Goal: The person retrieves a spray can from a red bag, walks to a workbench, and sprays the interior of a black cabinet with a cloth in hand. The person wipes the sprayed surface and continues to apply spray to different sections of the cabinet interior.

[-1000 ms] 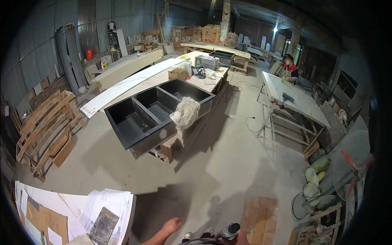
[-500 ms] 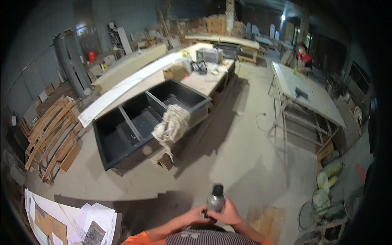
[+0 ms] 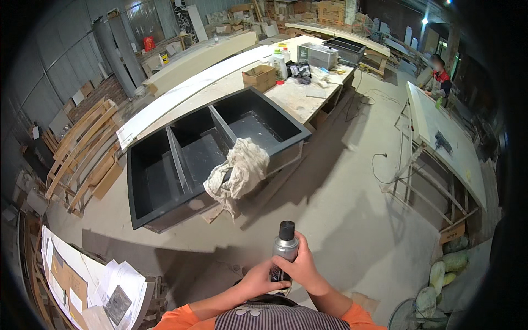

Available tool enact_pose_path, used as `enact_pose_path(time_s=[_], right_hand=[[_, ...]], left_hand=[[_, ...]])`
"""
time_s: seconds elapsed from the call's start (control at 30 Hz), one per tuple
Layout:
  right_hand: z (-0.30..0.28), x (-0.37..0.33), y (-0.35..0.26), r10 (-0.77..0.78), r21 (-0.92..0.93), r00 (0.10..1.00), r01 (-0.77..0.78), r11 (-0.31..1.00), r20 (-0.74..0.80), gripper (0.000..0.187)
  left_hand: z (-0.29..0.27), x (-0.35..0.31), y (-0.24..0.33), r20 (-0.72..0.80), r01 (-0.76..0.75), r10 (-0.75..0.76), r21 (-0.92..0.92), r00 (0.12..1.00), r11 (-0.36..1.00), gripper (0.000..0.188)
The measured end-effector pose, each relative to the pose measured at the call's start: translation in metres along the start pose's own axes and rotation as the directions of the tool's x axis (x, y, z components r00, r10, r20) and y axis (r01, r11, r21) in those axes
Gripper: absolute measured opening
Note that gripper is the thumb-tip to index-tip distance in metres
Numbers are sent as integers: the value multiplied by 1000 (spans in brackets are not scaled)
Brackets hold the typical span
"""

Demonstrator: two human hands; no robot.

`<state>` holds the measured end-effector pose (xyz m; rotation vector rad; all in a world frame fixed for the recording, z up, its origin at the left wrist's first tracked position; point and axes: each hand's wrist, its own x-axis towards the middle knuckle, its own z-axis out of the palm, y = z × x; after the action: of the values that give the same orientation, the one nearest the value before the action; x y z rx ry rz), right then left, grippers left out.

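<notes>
Close to my body, both hands are wrapped round a silver and dark spray can [image 3: 285,250] with a black cap, held roughly upright. My left hand [image 3: 258,281] closes on its lower part. My right hand [image 3: 302,268] grips its right side, with the thumb across the front. The fingers behind the can are hidden. Beyond it stands a black three-compartment basin [image 3: 281,145], and a crumpled cream rag [image 3: 242,168] drapes over its near rim, apart from my hands.
Behind the basin, a long workbench [image 3: 289,102] carries a cardboard box [image 3: 259,78], bottles and a clear bin. A table [image 3: 459,159] on the right holds a dark tool [image 3: 442,142]; a person [image 3: 440,77] is beyond it. Papers [image 3: 118,289] lie lower left. A cable [image 3: 379,155] trails across the floor.
The can and both hands have risen a little in the picture, and more of the can shows. The whole view has shifted. My hands still hold the can.
</notes>
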<state>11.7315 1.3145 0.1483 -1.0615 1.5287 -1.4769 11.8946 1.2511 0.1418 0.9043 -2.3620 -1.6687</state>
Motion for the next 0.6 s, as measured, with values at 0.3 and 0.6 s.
enact_pose_path(time_s=[0.3, 0.6], right_hand=[[4, 95, -27, 205, -246, 851, -93, 965, 483, 84], [65, 177, -53, 221, -188, 781, -135, 973, 584, 76]], left_hand=[[-155, 66, 28, -117, -476, 570, 431, 813, 767, 42], [-220, 93, 1, -273, -499, 569, 286, 776, 818, 19]])
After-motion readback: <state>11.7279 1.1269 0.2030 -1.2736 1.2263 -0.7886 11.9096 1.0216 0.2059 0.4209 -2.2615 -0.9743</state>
